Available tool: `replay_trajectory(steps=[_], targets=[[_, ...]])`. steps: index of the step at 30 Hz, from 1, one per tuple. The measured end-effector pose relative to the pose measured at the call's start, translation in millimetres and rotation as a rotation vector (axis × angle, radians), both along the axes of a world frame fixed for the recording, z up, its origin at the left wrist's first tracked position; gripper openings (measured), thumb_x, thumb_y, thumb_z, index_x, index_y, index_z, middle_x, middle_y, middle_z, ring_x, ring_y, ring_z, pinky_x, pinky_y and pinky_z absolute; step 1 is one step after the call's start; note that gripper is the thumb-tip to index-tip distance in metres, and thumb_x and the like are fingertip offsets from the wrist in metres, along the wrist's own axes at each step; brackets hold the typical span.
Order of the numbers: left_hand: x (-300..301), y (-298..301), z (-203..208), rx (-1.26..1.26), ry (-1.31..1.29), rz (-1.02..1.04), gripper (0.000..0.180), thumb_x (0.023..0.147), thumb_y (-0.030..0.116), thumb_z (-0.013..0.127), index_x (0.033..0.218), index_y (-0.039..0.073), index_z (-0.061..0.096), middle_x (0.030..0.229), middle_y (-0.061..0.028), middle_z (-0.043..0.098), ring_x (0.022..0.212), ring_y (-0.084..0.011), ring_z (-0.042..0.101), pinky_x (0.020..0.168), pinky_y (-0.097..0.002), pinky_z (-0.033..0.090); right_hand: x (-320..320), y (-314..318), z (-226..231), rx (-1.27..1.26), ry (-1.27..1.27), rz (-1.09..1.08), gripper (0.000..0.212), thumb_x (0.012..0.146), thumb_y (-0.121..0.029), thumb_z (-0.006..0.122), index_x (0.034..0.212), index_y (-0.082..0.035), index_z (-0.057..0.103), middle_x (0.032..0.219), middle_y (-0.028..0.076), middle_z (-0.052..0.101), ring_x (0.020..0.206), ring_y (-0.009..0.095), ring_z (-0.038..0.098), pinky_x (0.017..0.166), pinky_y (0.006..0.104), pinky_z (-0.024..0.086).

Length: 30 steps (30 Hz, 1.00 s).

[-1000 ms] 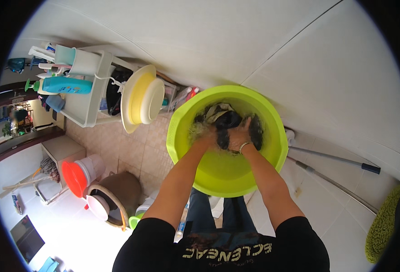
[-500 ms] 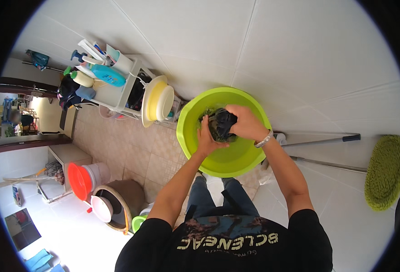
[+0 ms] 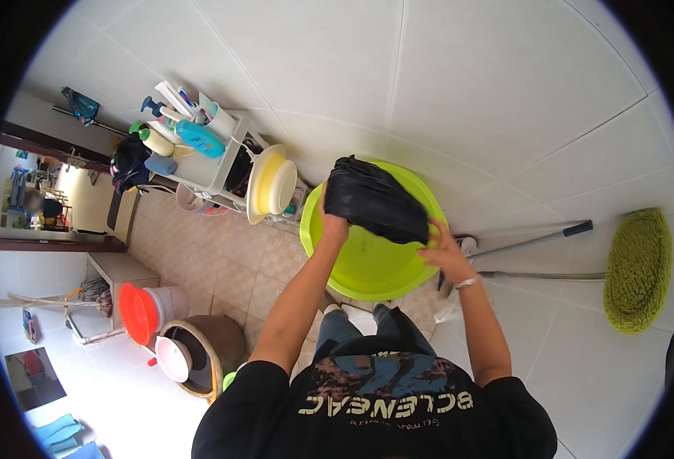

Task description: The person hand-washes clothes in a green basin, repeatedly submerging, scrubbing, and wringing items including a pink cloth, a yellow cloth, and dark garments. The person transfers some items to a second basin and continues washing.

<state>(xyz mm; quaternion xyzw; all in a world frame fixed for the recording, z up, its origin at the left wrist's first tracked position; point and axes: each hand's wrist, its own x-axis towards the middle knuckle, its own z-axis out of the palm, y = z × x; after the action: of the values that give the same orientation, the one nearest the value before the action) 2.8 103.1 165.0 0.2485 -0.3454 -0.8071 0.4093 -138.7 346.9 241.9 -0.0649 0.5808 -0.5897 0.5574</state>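
A black plastic bag (image 3: 379, 200), spread wide and bulging, is held above a large lime-green basin (image 3: 371, 268). My left hand (image 3: 334, 223) grips the bag's left side, its fingers partly hidden behind the plastic. At the lower right corner of the bag, my right hand (image 3: 447, 254) has its fingertips on the edge, slightly blurred, with a bracelet at the wrist. The bag covers the far part of the basin, and what the bag holds is hidden. The near half of the basin's inside shows bare green plastic.
On the left stands a white shelf rack (image 3: 188, 170) with bottles; yellow-and-white bowls (image 3: 272, 185) hang from its side. A red basin (image 3: 138, 314) and a big brown vat (image 3: 226, 344) stand lower left. A green mop head (image 3: 639, 271) and poles lean at right.
The crumpled black bundle and leafy greens between my hands low in the basin have given way to a spread black bag held higher. My hands have moved apart, the right one toward me and rightward.
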Motion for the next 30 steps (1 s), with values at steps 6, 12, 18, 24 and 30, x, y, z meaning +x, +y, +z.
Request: replay_trajectory(steps=[6,12,18,24,30], targets=[[6,29,50,-0.605,-0.287,-0.124,0.036,0.094,0.011,0.062,0.128,0.003,0.057,0.121,-0.0043,0.063,0.116,-0.0153,0.057,0.102,-0.0311,0.044,38,-67,-48,-0.291,-0.859,-0.208,0.075,0.098,-0.058,0.05,0.157,-0.02,0.025,0.155,0.011,0.035,0.138,0.043,0.041,0.108,0.0642,0.038],[14,73,50,-0.623,-0.35,-0.371,0.038,0.09,0.013,0.066,0.126,0.005,0.056,0.118,-0.0038,0.063,0.113,-0.0147,0.058,0.101,-0.0308,0.044,55,-81,-178,-0.726,-0.926,-0.254,0.064,0.103,-0.057,0.034,0.147,-0.014,0.048,0.152,0.011,0.047,0.141,0.031,0.044,0.118,0.0521,0.035],[22,68,36,0.048,-0.067,-0.367,0.036,0.093,0.013,0.062,0.128,0.007,0.056,0.117,-0.0048,0.065,0.109,-0.0166,0.062,0.102,-0.0319,0.046,56,-80,-168,-0.86,-1.055,-0.251,0.062,0.104,-0.053,0.034,0.147,-0.01,0.047,0.152,0.014,0.047,0.139,0.035,0.045,0.118,0.0547,0.034],[22,40,82,-1.371,-0.792,-0.123,0.062,0.084,0.018,0.072,0.14,0.005,0.047,0.139,-0.0208,0.052,0.126,-0.0363,0.054,0.111,-0.0421,0.039,41,-87,-153,-0.858,-0.993,-0.197,0.057,0.105,-0.049,0.036,0.145,-0.01,0.048,0.146,0.013,0.052,0.135,0.033,0.049,0.117,0.0503,0.037],[35,16,133,-1.272,-0.538,-0.923,0.098,0.075,0.03,0.079,0.152,0.001,0.026,0.154,-0.0281,0.033,0.143,-0.0412,0.035,0.118,-0.0532,0.027,36,-86,-146,-0.817,-0.849,-0.088,0.05,0.107,-0.039,0.038,0.148,-0.011,0.044,0.148,0.013,0.05,0.136,0.03,0.049,0.116,0.0464,0.039]])
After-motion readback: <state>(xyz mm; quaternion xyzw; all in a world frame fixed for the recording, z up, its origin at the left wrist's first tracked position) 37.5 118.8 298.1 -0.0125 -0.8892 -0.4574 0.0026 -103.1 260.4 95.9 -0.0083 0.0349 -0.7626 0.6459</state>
